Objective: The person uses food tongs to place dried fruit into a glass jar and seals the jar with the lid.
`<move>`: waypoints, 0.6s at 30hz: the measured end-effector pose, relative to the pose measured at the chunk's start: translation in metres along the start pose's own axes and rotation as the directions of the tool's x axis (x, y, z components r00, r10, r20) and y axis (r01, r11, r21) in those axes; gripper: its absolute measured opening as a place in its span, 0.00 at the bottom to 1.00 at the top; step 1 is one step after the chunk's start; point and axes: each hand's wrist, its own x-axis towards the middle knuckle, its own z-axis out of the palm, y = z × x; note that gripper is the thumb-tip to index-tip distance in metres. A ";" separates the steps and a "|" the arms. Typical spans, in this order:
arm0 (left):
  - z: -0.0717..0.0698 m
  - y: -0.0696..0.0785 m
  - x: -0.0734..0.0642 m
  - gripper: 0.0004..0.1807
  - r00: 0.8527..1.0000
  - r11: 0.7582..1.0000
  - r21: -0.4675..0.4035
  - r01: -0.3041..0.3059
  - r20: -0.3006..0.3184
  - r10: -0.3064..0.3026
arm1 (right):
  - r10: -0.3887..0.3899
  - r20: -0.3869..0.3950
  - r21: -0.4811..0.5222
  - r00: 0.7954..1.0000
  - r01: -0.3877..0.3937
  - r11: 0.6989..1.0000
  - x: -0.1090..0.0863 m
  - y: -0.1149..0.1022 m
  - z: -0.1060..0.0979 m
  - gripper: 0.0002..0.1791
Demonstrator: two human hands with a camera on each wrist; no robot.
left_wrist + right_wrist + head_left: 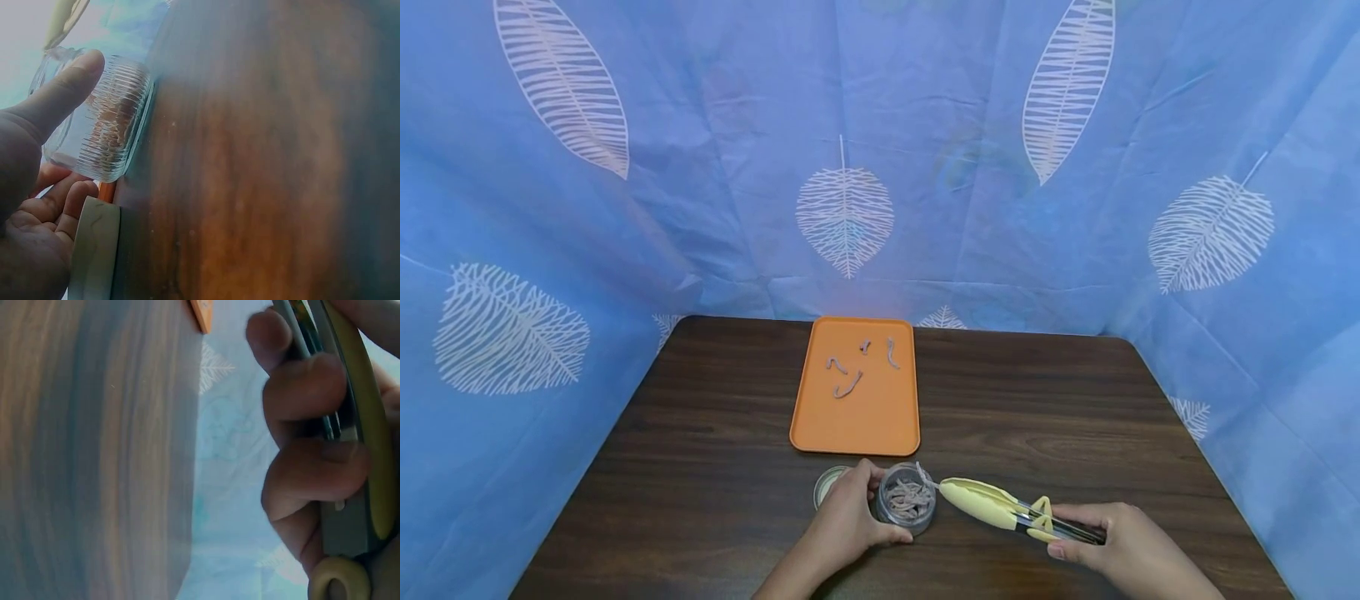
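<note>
My left hand (pixel 850 518) grips a small glass jar (pixel 917 523) between thumb and fingers. Greyish-brown dried strips (pixel 907 498) fill part of it; through the ribbed wall of the jar (pixel 112 119) they show in the left wrist view. In my right hand (pixel 1116 537) are tongs (pixel 981 502) with pale yellow tips and metal arms. Curled fingers wrap the handle of the tongs (pixel 380 444) in the right wrist view. A single strip (pixel 924 475) hangs from the tongs' tips at the jar's right rim.
Beyond the jar lies an orange tray (pixel 857 429) with several separate strips (pixel 848 386) on it. A round lid (pixel 827 485) sits left of the jar, partly behind my left hand. Dark wooden table (pixel 700 467) spreads around; a blue leaf-print cloth (pixel 737 208) hangs behind.
</note>
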 end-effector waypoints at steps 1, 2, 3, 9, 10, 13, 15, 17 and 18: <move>0.000 0.000 0.000 0.42 1.000 1.000 0.000 -0.003 0.000 0.003 | -0.009 0.012 -0.004 1.000 0.009 1.000 -0.001 0.001 -0.001 0.32; 0.000 0.000 0.000 0.42 1.000 1.000 0.003 -0.002 0.000 0.002 | -0.006 0.017 -0.009 1.000 0.006 1.000 -0.003 0.000 -0.001 0.32; 0.000 0.000 0.000 0.42 1.000 1.000 0.004 -0.002 0.000 0.002 | 0.000 0.017 -0.023 1.000 0.000 1.000 -0.004 -0.001 0.000 0.32; 0.000 0.000 0.000 0.42 1.000 1.000 0.008 -0.002 0.001 0.002 | 0.039 -0.019 -0.143 0.999 -0.041 0.989 -0.006 -0.021 0.005 0.30; 0.000 0.000 0.000 0.42 1.000 1.000 0.008 -0.003 0.001 0.003 | 0.026 -0.024 -0.166 0.999 -0.029 0.986 -0.006 -0.025 0.005 0.30; 0.000 0.000 0.000 0.42 1.000 1.000 0.004 -0.006 0.001 0.006 | -0.017 -0.046 -0.226 0.999 0.006 0.974 -0.007 -0.035 0.006 0.30; 0.000 0.000 0.000 0.42 1.000 1.000 0.004 -0.005 0.002 0.005 | -0.024 -0.066 -0.259 0.998 0.006 0.966 -0.008 -0.043 0.006 0.29; -0.001 0.000 0.000 0.42 1.000 1.000 0.003 -0.007 0.003 0.007 | -0.016 -0.092 -0.286 0.996 -0.011 0.958 -0.008 -0.051 0.009 0.30; -0.001 0.000 0.000 0.42 1.000 1.000 0.002 -0.009 0.003 0.009 | -0.001 -0.106 -0.295 0.994 -0.030 0.955 -0.009 -0.056 0.010 0.30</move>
